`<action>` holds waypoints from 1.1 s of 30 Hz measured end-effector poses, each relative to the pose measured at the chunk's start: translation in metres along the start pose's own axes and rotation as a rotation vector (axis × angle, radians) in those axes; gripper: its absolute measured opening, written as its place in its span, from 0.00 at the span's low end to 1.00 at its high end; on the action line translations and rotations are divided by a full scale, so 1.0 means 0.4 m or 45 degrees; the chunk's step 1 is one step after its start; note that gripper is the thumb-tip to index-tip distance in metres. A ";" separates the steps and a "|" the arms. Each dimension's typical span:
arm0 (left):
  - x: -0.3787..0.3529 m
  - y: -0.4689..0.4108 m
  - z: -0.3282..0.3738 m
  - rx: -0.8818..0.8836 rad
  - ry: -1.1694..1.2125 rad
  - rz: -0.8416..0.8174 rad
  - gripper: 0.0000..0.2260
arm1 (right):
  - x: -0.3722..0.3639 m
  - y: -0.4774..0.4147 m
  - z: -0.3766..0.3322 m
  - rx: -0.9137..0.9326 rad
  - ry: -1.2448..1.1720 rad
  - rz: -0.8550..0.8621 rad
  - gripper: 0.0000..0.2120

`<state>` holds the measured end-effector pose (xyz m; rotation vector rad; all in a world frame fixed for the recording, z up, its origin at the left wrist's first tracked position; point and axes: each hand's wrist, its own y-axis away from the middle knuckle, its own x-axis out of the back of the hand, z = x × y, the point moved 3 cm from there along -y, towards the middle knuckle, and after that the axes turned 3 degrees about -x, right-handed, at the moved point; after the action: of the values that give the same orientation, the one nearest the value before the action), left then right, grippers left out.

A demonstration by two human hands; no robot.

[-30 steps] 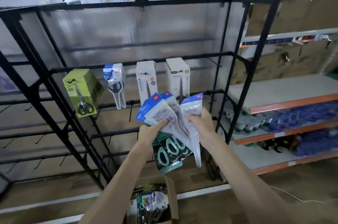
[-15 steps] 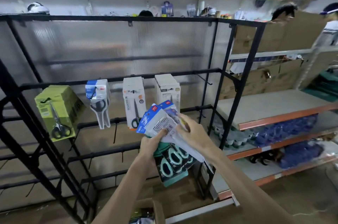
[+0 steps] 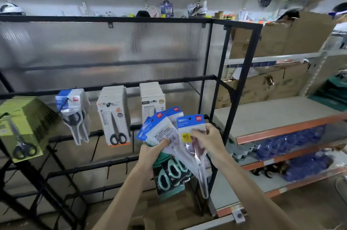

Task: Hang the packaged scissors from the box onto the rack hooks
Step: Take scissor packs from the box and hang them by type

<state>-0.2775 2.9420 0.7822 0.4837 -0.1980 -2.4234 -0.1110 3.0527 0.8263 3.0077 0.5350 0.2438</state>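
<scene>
My left hand [image 3: 152, 151] grips a fanned bundle of packaged scissors [image 3: 161, 128] with blue header cards, plus teal-handled packs [image 3: 171, 172] hanging below it. My right hand [image 3: 208, 138] pinches one blue-topped scissors pack [image 3: 189, 122], held a little apart from the bundle's right side. Both hands are in front of the black rack [image 3: 120, 84], near its right post. On the rack's hooks hang green packs [image 3: 24, 126], blue-topped packs [image 3: 72, 109], white packs with black-handled scissors [image 3: 112, 115] and white boxes [image 3: 153, 98]. The box shows only as a cardboard edge [image 3: 148, 225] at the bottom.
Bare hooks [image 3: 96, 145] hang on the lower rack bars. A hook [image 3: 191, 86] sticks out at the right end of the middle bar. To the right stand orange-edged shelves [image 3: 281, 128] with blue goods and cardboard boxes [image 3: 277, 39].
The view has tilted up and swung right, so the floor box has almost left the frame. My right hand has drawn one pack away from the bundle to the right.
</scene>
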 end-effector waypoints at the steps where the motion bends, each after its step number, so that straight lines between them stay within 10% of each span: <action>1: -0.016 -0.009 -0.005 -0.003 -0.008 0.024 0.12 | 0.026 -0.025 -0.008 -0.002 -0.035 0.004 0.11; 22: -0.173 -0.080 -0.061 -0.180 -0.110 0.295 0.12 | 0.109 -0.425 -0.086 0.213 0.010 -0.079 0.07; 29: -0.198 -0.131 -0.058 -0.140 -0.063 0.245 0.28 | 0.107 -0.447 -0.085 0.304 0.030 -0.040 0.05; 33: -0.201 -0.167 -0.056 -0.144 -0.097 0.261 0.16 | 0.119 -0.440 -0.068 0.405 0.135 -0.044 0.04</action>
<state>-0.2491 3.0443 0.7675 0.3050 -0.1355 -2.2396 -0.1306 3.2354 0.8415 3.3023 0.6956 0.3486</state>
